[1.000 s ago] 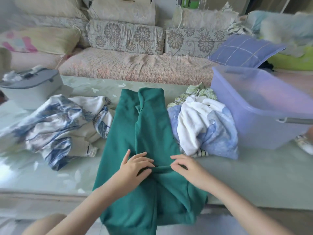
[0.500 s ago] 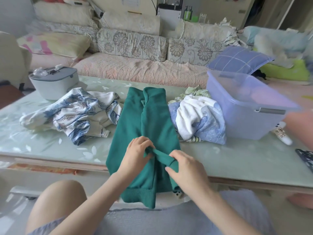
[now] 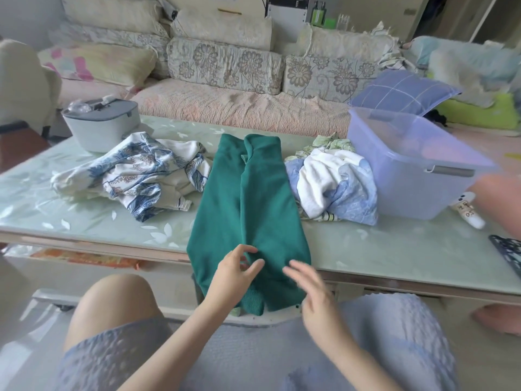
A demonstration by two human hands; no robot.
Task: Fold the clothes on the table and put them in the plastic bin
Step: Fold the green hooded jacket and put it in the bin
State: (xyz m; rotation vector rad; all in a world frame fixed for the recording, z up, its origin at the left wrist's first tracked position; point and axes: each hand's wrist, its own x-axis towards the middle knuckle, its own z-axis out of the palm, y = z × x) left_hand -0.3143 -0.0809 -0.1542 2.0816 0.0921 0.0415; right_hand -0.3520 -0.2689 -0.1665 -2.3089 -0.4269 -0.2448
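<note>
Up and left of the left hand (image 3: 234, 277): crumpled white garment with blue leaf print (image 3: 135, 176), unfolded on the pale green glass-topped table (image 3: 394, 249). Directly under both hands: dark green knit garment (image 3: 245, 198), sides already turned in to a narrow strip. Left hand loosely spread, fingertips grazing the cloth, pinching nothing that shows. Right hand (image 3: 310, 283) flat, fingers apart, blurred, just over the near end. Up and right of the right hand: rumpled white-and-pale-blue heap (image 3: 332, 184), then the translucent lilac plastic bin (image 3: 394, 179) further right.

Likely risk: near end draped over the table edge toward the lap, held by neither hand, so liable to slide down or spring the side folds open, dragged by the ribbed hem's weight.

Long axis: straight away from the hands, ribbed hem nearest, far end aimed at the sofa.
</note>
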